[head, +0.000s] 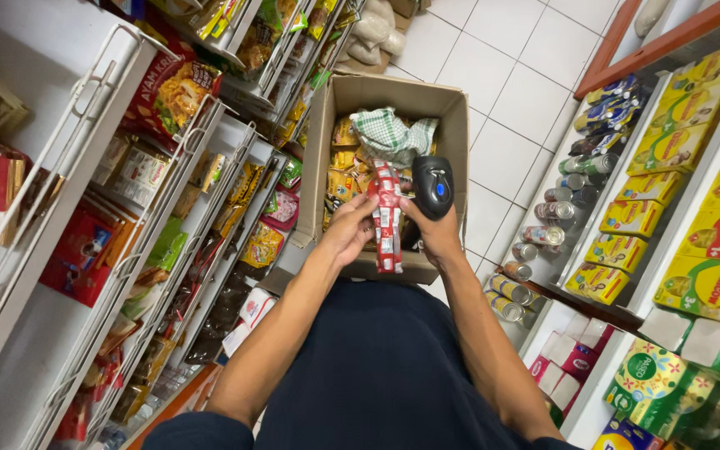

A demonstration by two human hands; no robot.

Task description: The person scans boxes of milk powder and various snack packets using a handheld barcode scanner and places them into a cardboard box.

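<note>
Sachet strip [387, 218], red and white, hangs vertically at frame centre, just in front of the open cardboard box [457, 125]. Left hand [350, 227] holds it from 9 o'clock, grip clenched on the strip's mid-section, thumb across the front. Right hand [441, 236] sits at 3 o'clock of the strip, grip wrapped around a black handheld scanner [432, 185] whose head points toward the strip's upper part.

Judged step: scanning a sachet code, item held up for the reader. Next move likely needs the code face turned flat to the scanner window and held steady; the strip is floppy, so the lower end may swing.

Box at 12 o'clock holds yellow packets and a green checked cloth [391, 133]. Shelves of snack packs at 9 o'clock, cans and cartons at 3 o'clock.
</note>
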